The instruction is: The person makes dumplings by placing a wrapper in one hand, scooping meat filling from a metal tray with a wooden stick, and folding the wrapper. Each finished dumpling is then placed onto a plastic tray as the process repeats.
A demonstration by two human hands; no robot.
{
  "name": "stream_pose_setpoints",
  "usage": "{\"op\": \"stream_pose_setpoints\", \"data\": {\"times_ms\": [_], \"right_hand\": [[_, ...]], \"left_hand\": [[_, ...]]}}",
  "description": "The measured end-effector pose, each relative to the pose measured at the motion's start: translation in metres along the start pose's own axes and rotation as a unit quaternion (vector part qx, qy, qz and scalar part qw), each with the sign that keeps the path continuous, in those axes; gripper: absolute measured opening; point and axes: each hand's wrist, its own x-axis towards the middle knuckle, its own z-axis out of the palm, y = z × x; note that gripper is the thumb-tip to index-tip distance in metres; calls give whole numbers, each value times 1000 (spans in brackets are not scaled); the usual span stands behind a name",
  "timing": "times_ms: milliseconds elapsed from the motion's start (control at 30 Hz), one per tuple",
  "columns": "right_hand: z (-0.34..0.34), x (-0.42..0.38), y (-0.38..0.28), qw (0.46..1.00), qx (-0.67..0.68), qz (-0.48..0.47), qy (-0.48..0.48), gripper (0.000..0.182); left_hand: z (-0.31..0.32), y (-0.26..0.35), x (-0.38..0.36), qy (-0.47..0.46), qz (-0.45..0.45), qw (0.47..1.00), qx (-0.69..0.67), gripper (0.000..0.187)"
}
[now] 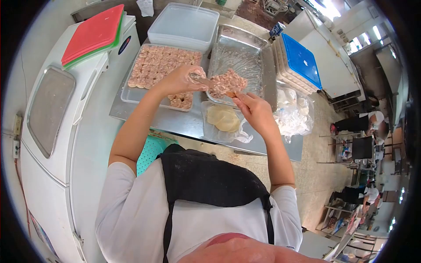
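Observation:
My left hand (186, 79) is curled near the tray's left edge, smeared with pink meat filling, and what sits inside its fingers is mostly hidden. In my right hand (255, 109) is a spatula with an orange-brown handle (231, 94). Its flat metal blade (202, 80) reaches to the left hand's fingers. A mound of minced meat filling (230, 82) lies around the blade, over the metal tray (239, 46). Below the tray, a stack of round yellowish wrappers (223, 117) rests on plastic. Rows of filled dumplings (164, 61) sit in a clear container under my left forearm.
An empty clear plastic container (183, 26) stands behind the dumplings. On the right are stacked boxes with a blue lid (300, 59) and plastic bags (293, 111). Red and green lids (94, 35) lie on a white freezer. Other people (362, 122) stand farther right.

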Motion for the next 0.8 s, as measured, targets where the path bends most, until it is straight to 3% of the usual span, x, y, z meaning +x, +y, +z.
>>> {"op": "stream_pose_setpoints", "data": {"times_ms": [100,167,267,367,500,567,667,800], "right_hand": [[1,2,-7,995,80,56,-1,23],[15,-9,6,987,140,79,22,25],[38,-37,29,940,244,236,41,28],[60,-64,33,904,313,286,57,27],[62,-77,14,873,338,345,67,27],[60,-78,7,862,348,359,84,26],[55,-82,4,844,373,373,100,26],[56,-95,3,839,364,387,117,27]], "left_hand": [[-20,-38,-24,40,4,999,35,68],[-45,-45,-44,-6,-61,998,-14,65],[-46,-104,-70,20,-122,989,80,63],[-24,-142,-84,38,-51,985,158,62],[-9,-121,-75,10,-89,980,176,66],[-10,-109,-65,-78,-149,972,166,71],[-2,-117,-53,-123,-172,961,181,70],[10,-130,-48,-130,-146,967,165,72]]}}
